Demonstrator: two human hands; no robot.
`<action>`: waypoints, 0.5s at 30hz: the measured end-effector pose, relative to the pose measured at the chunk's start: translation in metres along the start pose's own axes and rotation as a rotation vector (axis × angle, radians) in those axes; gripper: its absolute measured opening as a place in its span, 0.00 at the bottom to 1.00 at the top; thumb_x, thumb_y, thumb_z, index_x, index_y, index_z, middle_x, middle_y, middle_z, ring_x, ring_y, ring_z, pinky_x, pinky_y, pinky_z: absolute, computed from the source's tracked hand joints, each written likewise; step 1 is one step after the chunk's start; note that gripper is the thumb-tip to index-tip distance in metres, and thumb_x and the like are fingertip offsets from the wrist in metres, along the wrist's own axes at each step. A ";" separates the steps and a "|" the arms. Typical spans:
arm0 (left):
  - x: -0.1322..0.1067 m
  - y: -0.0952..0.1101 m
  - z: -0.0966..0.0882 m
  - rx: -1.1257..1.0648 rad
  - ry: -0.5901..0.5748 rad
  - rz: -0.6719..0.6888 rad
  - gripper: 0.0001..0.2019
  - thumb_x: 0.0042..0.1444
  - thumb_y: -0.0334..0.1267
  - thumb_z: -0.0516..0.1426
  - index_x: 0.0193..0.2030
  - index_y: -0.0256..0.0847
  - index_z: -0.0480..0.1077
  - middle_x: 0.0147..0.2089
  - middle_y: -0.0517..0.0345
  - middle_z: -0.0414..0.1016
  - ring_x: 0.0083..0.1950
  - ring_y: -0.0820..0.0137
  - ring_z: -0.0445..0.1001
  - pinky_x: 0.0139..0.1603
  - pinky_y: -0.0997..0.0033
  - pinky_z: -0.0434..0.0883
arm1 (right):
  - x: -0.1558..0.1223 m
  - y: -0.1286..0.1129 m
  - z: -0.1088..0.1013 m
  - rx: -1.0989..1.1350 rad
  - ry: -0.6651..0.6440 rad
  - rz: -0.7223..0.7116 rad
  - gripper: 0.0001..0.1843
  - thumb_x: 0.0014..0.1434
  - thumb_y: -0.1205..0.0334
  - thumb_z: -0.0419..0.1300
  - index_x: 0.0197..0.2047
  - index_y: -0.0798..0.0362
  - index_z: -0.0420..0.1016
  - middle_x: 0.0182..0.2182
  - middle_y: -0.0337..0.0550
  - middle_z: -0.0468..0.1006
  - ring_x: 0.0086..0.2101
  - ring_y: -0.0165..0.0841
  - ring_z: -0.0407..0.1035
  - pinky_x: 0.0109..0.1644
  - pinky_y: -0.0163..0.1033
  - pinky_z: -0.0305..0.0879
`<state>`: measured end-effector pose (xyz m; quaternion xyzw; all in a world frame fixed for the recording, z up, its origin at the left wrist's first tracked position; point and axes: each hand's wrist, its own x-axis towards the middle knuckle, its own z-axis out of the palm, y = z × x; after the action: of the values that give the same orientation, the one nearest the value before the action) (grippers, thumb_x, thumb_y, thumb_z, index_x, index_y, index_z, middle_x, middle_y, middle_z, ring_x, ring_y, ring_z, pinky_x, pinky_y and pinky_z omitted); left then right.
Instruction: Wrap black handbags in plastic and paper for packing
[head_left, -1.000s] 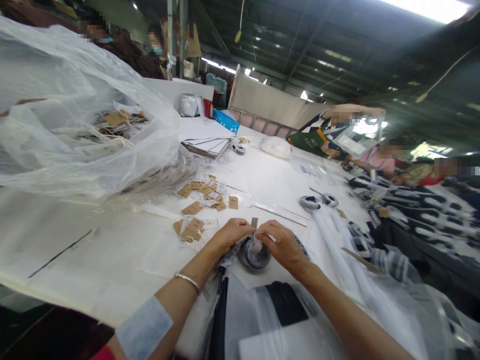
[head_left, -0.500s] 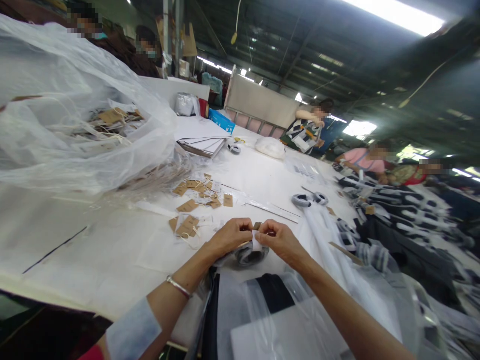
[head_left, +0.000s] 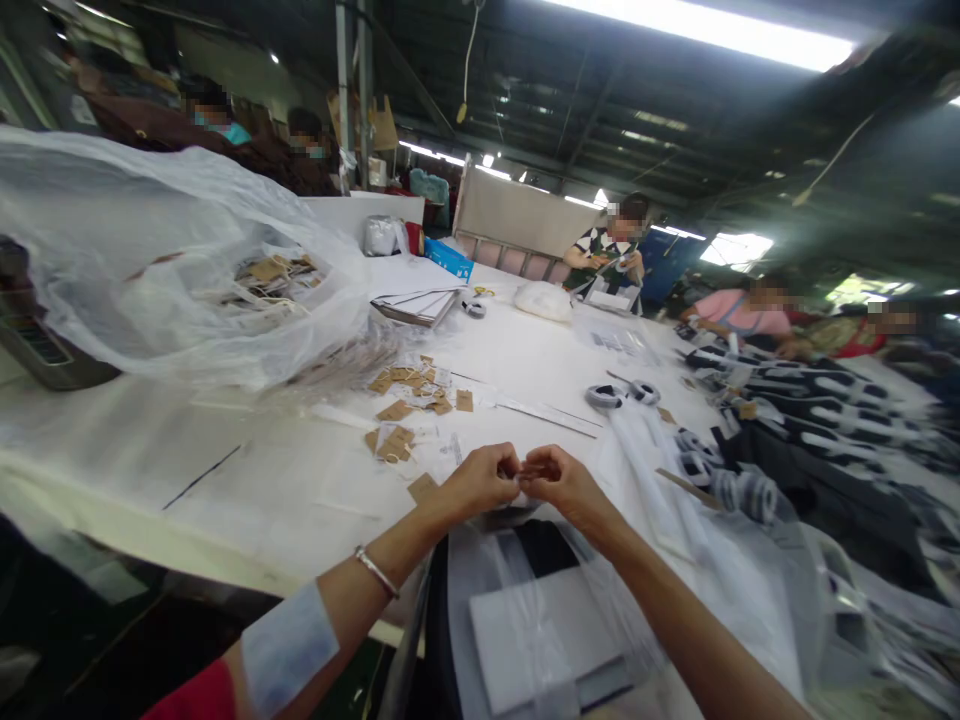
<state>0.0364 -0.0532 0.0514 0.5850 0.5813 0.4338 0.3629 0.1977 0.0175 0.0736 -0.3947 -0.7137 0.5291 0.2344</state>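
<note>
Near the front edge of the white tabletop [head_left: 300,470], the left hand [head_left: 484,480] and right hand [head_left: 556,478] meet at the fingertips, each grip drawn into a close pinch; whether anything is between them, I cannot tell. Just beneath sits a grey rounded bundle [head_left: 511,517], mostly hidden by the 2 hands. Farther in, small brown card tags [head_left: 395,442] carry print too small to read; white markings on the bright-blue box [head_left: 448,260] near the far edge are also illegible.

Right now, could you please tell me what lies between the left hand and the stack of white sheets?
In the head view, scattered brown tags lie on the white table between the left hand and the stack.
</note>
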 end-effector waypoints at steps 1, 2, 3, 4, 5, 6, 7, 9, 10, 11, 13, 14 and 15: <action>-0.005 0.002 0.002 0.014 0.015 -0.003 0.07 0.44 0.31 0.57 0.32 0.40 0.68 0.30 0.64 0.69 0.33 0.72 0.67 0.31 0.75 0.60 | -0.002 -0.002 -0.003 -0.008 -0.062 0.035 0.18 0.40 0.56 0.71 0.35 0.53 0.75 0.31 0.40 0.80 0.34 0.36 0.73 0.40 0.40 0.67; -0.009 0.004 0.003 0.029 0.034 -0.008 0.07 0.44 0.31 0.57 0.33 0.40 0.68 0.31 0.64 0.70 0.34 0.72 0.68 0.32 0.75 0.61 | -0.004 -0.003 -0.006 -0.032 -0.115 0.062 0.17 0.41 0.55 0.70 0.33 0.54 0.76 0.29 0.40 0.80 0.33 0.35 0.72 0.40 0.40 0.66; -0.013 0.004 0.005 0.044 0.056 -0.017 0.09 0.43 0.31 0.58 0.34 0.41 0.68 0.31 0.64 0.71 0.34 0.71 0.68 0.32 0.74 0.61 | -0.006 -0.005 -0.009 -0.066 -0.153 0.075 0.16 0.42 0.53 0.70 0.31 0.55 0.78 0.27 0.39 0.79 0.31 0.34 0.71 0.39 0.39 0.65; -0.017 0.004 0.007 0.058 0.079 -0.030 0.10 0.43 0.31 0.59 0.35 0.41 0.69 0.32 0.64 0.71 0.34 0.71 0.68 0.32 0.74 0.61 | -0.007 -0.006 -0.011 -0.108 -0.174 0.076 0.15 0.44 0.52 0.68 0.30 0.55 0.78 0.26 0.38 0.78 0.29 0.33 0.70 0.38 0.39 0.64; -0.021 0.004 0.009 0.071 0.105 -0.047 0.12 0.43 0.32 0.60 0.37 0.41 0.69 0.32 0.64 0.72 0.34 0.70 0.69 0.32 0.74 0.61 | -0.009 -0.008 -0.013 -0.155 -0.181 0.065 0.15 0.45 0.51 0.67 0.29 0.56 0.79 0.24 0.38 0.78 0.28 0.33 0.69 0.37 0.38 0.63; -0.024 0.003 0.011 0.085 0.132 -0.066 0.13 0.43 0.33 0.60 0.38 0.42 0.69 0.32 0.63 0.73 0.34 0.69 0.69 0.33 0.73 0.61 | -0.010 -0.009 -0.014 -0.211 -0.184 0.048 0.16 0.47 0.50 0.66 0.28 0.56 0.79 0.23 0.37 0.77 0.28 0.32 0.69 0.36 0.37 0.62; -0.026 0.002 0.013 0.100 0.156 -0.083 0.13 0.42 0.34 0.61 0.39 0.42 0.70 0.33 0.62 0.73 0.34 0.68 0.70 0.33 0.72 0.62 | -0.011 -0.011 -0.014 -0.278 -0.183 0.029 0.16 0.48 0.50 0.65 0.27 0.56 0.79 0.23 0.37 0.76 0.28 0.33 0.68 0.35 0.37 0.61; -0.030 -0.001 0.016 0.128 0.192 -0.104 0.13 0.42 0.37 0.63 0.38 0.42 0.71 0.33 0.60 0.75 0.36 0.65 0.72 0.37 0.70 0.64 | -0.014 -0.017 -0.012 -0.437 -0.180 -0.024 0.14 0.50 0.52 0.63 0.26 0.55 0.80 0.22 0.36 0.76 0.28 0.33 0.69 0.34 0.36 0.60; -0.032 -0.001 0.017 0.139 0.201 -0.107 0.12 0.42 0.37 0.63 0.37 0.42 0.72 0.34 0.60 0.76 0.38 0.64 0.73 0.38 0.69 0.64 | -0.016 -0.021 -0.010 -0.525 -0.176 -0.061 0.12 0.51 0.54 0.62 0.26 0.54 0.80 0.23 0.36 0.77 0.28 0.33 0.69 0.34 0.36 0.60; -0.033 -0.001 0.018 0.147 0.203 -0.107 0.12 0.42 0.38 0.63 0.36 0.43 0.73 0.34 0.59 0.77 0.39 0.63 0.74 0.39 0.69 0.65 | -0.017 -0.025 -0.007 -0.620 -0.178 -0.106 0.11 0.52 0.56 0.61 0.27 0.52 0.81 0.23 0.37 0.78 0.29 0.33 0.70 0.34 0.35 0.60; -0.035 -0.001 0.019 0.156 0.197 -0.107 0.12 0.43 0.38 0.64 0.37 0.43 0.74 0.36 0.59 0.78 0.40 0.63 0.75 0.39 0.69 0.65 | -0.020 -0.033 -0.002 -0.783 -0.188 -0.197 0.10 0.53 0.61 0.58 0.28 0.50 0.83 0.24 0.38 0.79 0.29 0.33 0.70 0.35 0.35 0.59; -0.035 -0.001 0.019 0.158 0.193 -0.109 0.12 0.43 0.38 0.64 0.37 0.43 0.74 0.36 0.59 0.78 0.40 0.63 0.75 0.38 0.70 0.65 | -0.021 -0.036 0.000 -0.835 -0.193 -0.227 0.11 0.52 0.63 0.58 0.28 0.49 0.83 0.24 0.38 0.80 0.29 0.33 0.70 0.35 0.36 0.59; -0.035 0.000 0.020 0.159 0.189 -0.112 0.13 0.43 0.37 0.63 0.38 0.42 0.74 0.36 0.59 0.78 0.40 0.63 0.75 0.37 0.70 0.65 | -0.022 -0.039 0.001 -0.862 -0.198 -0.242 0.11 0.52 0.65 0.58 0.28 0.48 0.83 0.24 0.39 0.80 0.29 0.33 0.70 0.35 0.36 0.58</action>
<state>0.0568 -0.0868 0.0407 0.5352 0.6772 0.4186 0.2826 0.1972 -0.0062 0.1112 -0.3175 -0.9287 0.1876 0.0396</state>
